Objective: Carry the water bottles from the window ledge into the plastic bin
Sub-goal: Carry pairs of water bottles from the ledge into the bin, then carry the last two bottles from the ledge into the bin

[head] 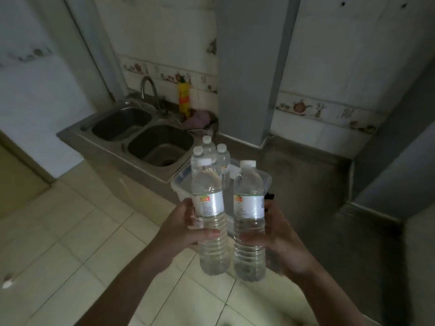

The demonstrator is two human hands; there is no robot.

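Stainless steel runs along the far side of the room: a double sink [143, 135] set into a grey desk [306, 175] that turns the corner under white wall tiles with a painted fruit-and-teapot border. A curved tap [150, 90] rises behind the left basin, and a yellow bottle [184, 100] stands against the tiles beside a crumpled purple cloth [200, 118]. The floor [70, 231] is pale square tile.

On the desk's near edge, just right of the sink, sits a clear plastic bin [179, 187], with three water bottles [209, 151] already standing upright in it, white caps up.

In front of the bin, the person holds two more. The left hand [186, 227] is wrapped around the ribbed lower body of one bottle [209, 208], thumb across its front. The right hand [277, 234] curls round the second bottle [249, 215] in the same way. Both bottles are upright, close side by side but apart, full of clear water.

Each carries a white label with a small orange-and-green mark at its top left; the print is too blurred to read.
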